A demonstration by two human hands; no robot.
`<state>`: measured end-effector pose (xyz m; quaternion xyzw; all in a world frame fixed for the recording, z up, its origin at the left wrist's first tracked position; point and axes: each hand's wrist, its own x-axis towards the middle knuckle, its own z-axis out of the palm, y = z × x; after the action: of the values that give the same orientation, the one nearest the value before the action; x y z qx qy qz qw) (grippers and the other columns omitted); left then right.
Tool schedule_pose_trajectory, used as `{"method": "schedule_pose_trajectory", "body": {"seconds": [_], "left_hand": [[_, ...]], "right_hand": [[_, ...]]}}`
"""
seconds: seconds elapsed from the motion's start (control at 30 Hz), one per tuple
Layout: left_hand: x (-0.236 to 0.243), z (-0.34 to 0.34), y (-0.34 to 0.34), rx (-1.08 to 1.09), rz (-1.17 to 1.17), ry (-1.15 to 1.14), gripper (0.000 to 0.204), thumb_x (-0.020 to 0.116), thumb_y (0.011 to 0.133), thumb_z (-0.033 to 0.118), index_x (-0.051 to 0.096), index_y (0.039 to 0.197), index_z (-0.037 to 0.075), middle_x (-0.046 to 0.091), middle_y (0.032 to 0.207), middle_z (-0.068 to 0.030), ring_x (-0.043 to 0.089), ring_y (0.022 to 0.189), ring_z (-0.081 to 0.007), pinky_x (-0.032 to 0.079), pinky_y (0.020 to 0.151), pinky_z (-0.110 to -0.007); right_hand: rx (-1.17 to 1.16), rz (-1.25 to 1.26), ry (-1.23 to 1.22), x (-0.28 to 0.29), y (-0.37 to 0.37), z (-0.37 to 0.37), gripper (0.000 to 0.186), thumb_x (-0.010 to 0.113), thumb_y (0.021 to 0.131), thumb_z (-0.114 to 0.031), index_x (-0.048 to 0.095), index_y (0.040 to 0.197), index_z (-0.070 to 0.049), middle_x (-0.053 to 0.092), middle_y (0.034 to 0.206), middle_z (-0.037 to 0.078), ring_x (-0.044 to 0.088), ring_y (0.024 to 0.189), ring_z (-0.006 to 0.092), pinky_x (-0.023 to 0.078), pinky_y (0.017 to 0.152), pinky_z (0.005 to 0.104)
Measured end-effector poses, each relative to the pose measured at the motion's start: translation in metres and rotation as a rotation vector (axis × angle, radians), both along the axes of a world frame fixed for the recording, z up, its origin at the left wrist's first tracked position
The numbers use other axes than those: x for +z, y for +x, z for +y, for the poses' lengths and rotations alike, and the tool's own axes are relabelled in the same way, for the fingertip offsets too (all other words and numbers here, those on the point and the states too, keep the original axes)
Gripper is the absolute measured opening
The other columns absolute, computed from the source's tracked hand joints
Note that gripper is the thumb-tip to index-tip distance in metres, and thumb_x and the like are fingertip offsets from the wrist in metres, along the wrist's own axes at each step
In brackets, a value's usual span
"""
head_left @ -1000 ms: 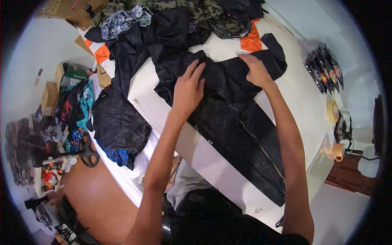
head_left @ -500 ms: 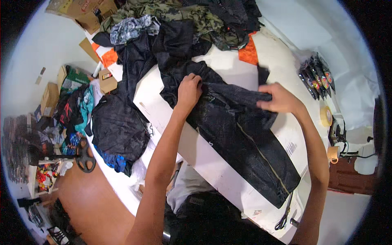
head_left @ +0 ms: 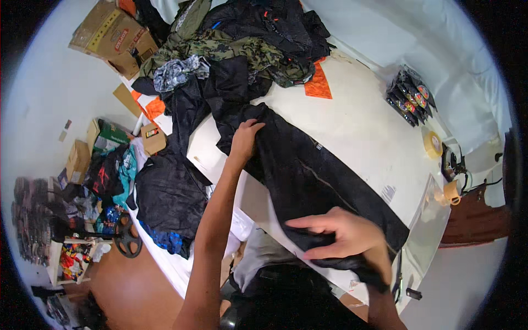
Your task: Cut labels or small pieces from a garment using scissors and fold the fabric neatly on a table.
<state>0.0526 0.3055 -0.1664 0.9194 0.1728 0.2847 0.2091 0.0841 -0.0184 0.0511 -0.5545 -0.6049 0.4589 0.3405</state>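
Note:
A pair of black trousers (head_left: 330,176) lies slantwise across the white table, with a thin pale line along one leg and a small light mark near its far edge. At the upper end, my left hand (head_left: 246,140) is closed on the cloth with its fingertips pressed together. Over the near side of the leg hovers or rests my right hand (head_left: 349,234), thumb and fingers spread apart, slightly blurred. Dark cloth shows between those fingers and beneath the wrist; whether they touch it, I cannot tell.
Dark and camouflage clothes (head_left: 236,47) are heaped at the table's far side. A folded black garment (head_left: 170,187) lies at the left. Packaged black items (head_left: 410,96), a tape roll (head_left: 433,144) and an orange cup (head_left: 452,192) line the right. Scissors (head_left: 398,275) lie near the front edge.
My right hand has swept down and toward me from the upper right, and the lifted cloth now lies spread out. My left hand stays at the upper end. The view has shifted slightly.

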Motion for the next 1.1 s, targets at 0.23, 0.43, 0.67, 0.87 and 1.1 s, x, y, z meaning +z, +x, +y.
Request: {"method": "schedule_pose_trajectory", "body": {"seconds": [0.23, 0.43, 0.67, 0.87, 1.1], "left_hand": [[0.015, 0.015, -0.022, 0.054, 0.277, 0.230, 0.046, 0.060, 0.070, -0.002, 0.069, 0.114, 0.010, 0.054, 0.137, -0.0097, 0.045, 0.129, -0.0318, 0.037, 0.104, -0.046], [0.037, 0.013, 0.011, -0.093, -0.012, 0.226, 0.032, 0.057, 0.084, 0.000, 0.065, 0.115, 0.003, 0.055, 0.134, -0.0170, 0.051, 0.124, -0.0370, 0.043, 0.101, -0.045], [-0.010, 0.006, 0.040, -0.228, 0.107, 0.067, 0.047, 0.060, 0.093, 0.026, 0.051, 0.134, 0.003, 0.044, 0.140, -0.0286, 0.042, 0.131, -0.0429, 0.036, 0.110, -0.044], [-0.023, 0.004, 0.051, -0.153, 0.134, 0.386, 0.061, 0.055, 0.091, 0.051, 0.054, 0.134, 0.008, 0.044, 0.141, -0.0281, 0.043, 0.129, -0.0453, 0.036, 0.106, -0.050], [-0.020, 0.008, 0.047, -0.161, 0.221, 0.402, 0.065, 0.047, 0.095, 0.056, 0.046, 0.143, 0.012, 0.037, 0.148, -0.0248, 0.035, 0.137, -0.0422, 0.028, 0.112, -0.050]], "right_hand": [[-0.152, 0.307, 0.013, -0.063, -0.034, 0.024, 0.062, 0.079, 0.079, -0.017, 0.054, 0.134, -0.004, 0.057, 0.136, 0.012, 0.054, 0.125, 0.0206, 0.039, 0.104, 0.0326], [-0.228, 0.261, 0.040, -0.060, -0.020, 0.025, 0.058, 0.078, 0.081, -0.022, 0.056, 0.133, -0.006, 0.062, 0.127, 0.015, 0.061, 0.114, 0.0206, 0.043, 0.098, 0.0301], [-0.272, -0.119, -0.024, -0.078, 0.005, 0.031, 0.035, 0.066, 0.090, -0.019, 0.061, 0.120, -0.002, 0.070, 0.087, 0.013, 0.066, 0.070, 0.0167, 0.053, 0.066, 0.0303], [-0.675, -0.798, 0.252, -0.205, 0.080, 0.050, 0.045, 0.057, 0.095, -0.028, 0.052, 0.135, -0.009, 0.044, 0.144, 0.018, 0.040, 0.134, 0.0360, 0.030, 0.112, 0.0475], [-0.464, -0.927, 0.041, -0.179, 0.103, -0.076, 0.067, 0.067, 0.087, -0.034, 0.042, 0.144, -0.012, 0.028, 0.156, 0.015, 0.025, 0.145, 0.0320, 0.018, 0.119, 0.0498]]}}
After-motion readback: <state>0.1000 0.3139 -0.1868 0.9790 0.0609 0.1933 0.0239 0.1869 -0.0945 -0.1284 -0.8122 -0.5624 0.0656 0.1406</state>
